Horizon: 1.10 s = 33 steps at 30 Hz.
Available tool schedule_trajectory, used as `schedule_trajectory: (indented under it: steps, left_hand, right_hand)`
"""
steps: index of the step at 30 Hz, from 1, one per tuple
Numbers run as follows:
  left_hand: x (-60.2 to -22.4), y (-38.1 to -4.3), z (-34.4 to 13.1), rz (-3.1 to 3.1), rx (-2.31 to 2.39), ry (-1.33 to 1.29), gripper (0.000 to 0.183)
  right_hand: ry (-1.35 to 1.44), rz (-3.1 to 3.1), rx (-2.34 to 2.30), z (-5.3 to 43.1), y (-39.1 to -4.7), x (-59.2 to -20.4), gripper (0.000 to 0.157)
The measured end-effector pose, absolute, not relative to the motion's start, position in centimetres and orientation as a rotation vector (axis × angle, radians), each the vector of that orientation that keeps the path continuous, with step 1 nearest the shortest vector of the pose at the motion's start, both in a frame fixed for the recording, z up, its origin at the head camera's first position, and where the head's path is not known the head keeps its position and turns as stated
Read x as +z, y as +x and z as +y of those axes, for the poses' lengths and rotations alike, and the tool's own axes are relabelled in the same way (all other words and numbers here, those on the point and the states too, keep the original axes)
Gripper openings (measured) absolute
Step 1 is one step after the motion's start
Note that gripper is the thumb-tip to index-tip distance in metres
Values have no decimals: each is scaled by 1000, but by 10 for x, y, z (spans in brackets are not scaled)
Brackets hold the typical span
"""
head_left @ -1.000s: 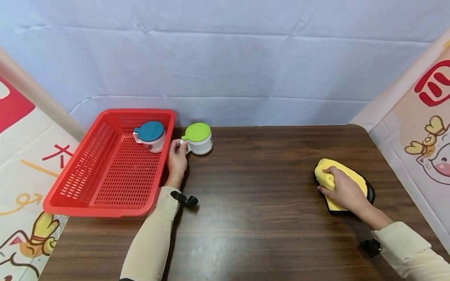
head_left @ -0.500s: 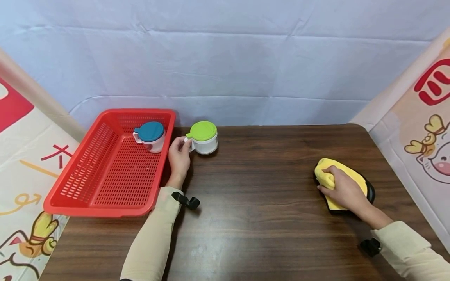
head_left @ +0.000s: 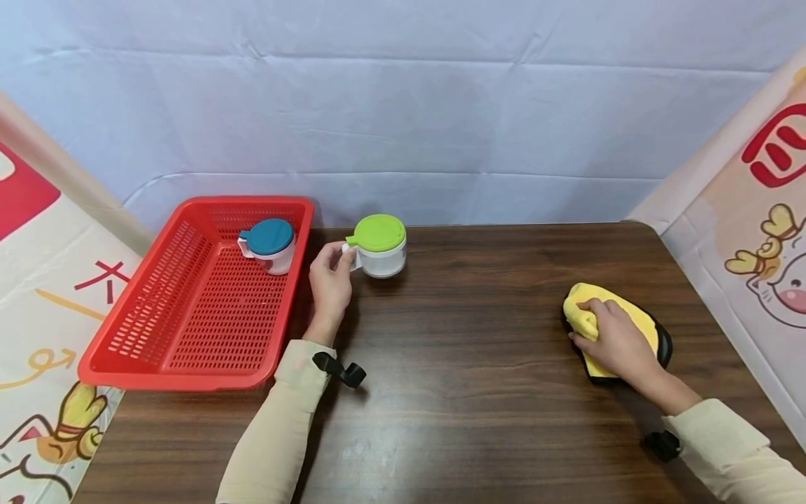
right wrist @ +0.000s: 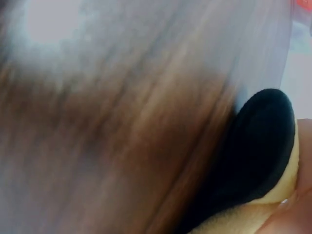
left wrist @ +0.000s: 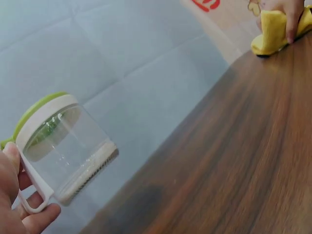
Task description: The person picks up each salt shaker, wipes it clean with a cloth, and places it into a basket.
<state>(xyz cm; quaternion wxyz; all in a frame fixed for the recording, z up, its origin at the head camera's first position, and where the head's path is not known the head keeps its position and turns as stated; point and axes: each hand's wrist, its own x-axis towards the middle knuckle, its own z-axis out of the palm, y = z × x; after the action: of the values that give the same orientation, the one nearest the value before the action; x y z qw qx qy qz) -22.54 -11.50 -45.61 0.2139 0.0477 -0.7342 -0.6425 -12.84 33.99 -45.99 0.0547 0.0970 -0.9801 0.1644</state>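
My left hand (head_left: 331,280) pinches the white handle of a clear seasoning jar (head_left: 383,262) with a lime green lid (head_left: 380,232). In the left wrist view the jar (left wrist: 73,146) hangs tilted over the tabletop, its shadow below. At the right of the table, my right hand (head_left: 618,343) grips a bunched fold of a fuzzy yellow cloth (head_left: 630,315) with black edging. A rounded black part (right wrist: 258,146) of it shows in the right wrist view. Inside the red basket (head_left: 88,371), a second seasoning jar (head_left: 277,262) with a blue lid stands at the back right.
The basket stands on the left of the dark wooden table (head_left: 466,406), close to my left forearm. A pale cloth backdrop (head_left: 403,126) rises behind the table. Printed sheets (head_left: 765,231) flank it on both sides.
My left hand has carried the green-lidded jar to the right, away from the basket. My right hand and the yellow cloth have stayed nearly in place.
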Motion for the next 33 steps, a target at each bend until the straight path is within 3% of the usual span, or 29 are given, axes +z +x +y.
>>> schedule_trajectory:
  steps: [11, 22, 33]
  left_hand:
    - [-429, -209, -103, -2089, -1760, 64, 14]
    - [-414, -198, -95, -2113, -1796, 16, 16]
    - [-399, -192, -89, -2097, -1790, -34, 15]
  right_hand:
    - [220, -2869, 418, 332, -123, -459, 50]
    - [110, -2859, 439, 342, -123, -444, 29]
    - [-83, -2777, 530, 350, -126, -413, 33]
